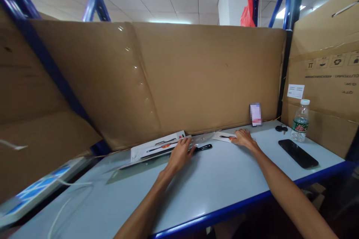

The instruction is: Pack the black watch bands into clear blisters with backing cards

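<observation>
My left hand [181,152] lies over the right end of a stack of white printed cards [140,153] near the cardboard wall, its fingers partly bent. A black handle [204,148] sticks out to the right of that hand, beside clear plastic wrap [202,140]. Further right, my right hand [243,138] rests on the right end of a small white card [220,136] that shows a dark and orange tool. Whether either hand grips what lies under it is hard to make out.
A dark phone [298,153], a water bottle [301,123] and keys [281,128] are on the table's right. A lit phone [255,114] leans on the cardboard wall [207,78]. At the left are a power strip [42,190] and white cable [60,213].
</observation>
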`<state>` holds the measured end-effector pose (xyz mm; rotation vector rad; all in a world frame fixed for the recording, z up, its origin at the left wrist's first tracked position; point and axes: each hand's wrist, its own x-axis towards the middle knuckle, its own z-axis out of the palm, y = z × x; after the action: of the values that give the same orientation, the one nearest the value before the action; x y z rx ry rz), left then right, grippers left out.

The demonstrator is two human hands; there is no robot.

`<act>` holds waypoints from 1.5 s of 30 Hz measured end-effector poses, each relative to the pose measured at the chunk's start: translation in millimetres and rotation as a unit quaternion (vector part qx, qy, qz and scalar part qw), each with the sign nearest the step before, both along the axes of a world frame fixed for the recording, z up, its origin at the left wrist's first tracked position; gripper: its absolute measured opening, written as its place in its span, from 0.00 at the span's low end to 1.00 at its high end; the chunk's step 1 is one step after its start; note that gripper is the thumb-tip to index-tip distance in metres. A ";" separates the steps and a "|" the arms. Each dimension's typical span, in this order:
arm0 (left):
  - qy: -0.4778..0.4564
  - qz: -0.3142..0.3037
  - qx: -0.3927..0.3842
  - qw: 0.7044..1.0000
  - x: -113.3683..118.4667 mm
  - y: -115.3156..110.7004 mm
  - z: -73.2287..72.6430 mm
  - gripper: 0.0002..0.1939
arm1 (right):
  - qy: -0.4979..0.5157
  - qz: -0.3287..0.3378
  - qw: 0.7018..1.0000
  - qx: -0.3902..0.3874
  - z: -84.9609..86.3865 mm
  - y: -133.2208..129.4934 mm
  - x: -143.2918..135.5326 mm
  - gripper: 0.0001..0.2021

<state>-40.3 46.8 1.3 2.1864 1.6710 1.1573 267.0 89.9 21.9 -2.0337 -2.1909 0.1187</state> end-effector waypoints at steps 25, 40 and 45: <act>-0.364 0.018 0.135 0.921 27.6 -24.4 23.0 0.13 | 0.554 0.253 0.761 -0.224 -4.7 -48.0 -86.4 0.13; -0.709 -0.094 -0.092 0.693 -25.8 -4.8 37.2 0.35 | 0.115 0.291 0.942 0.121 -30.8 -38.9 -99.5 0.17; -0.717 -0.109 -0.098 0.682 -38.5 -4.7 37.8 0.35 | 0.054 0.291 0.949 0.106 -37.3 -34.7 -103.9 0.11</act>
<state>-78.7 42.1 39.1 0.6436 0.6643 1.7012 163.1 55.1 -15.5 -1.1955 -2.5283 0.0528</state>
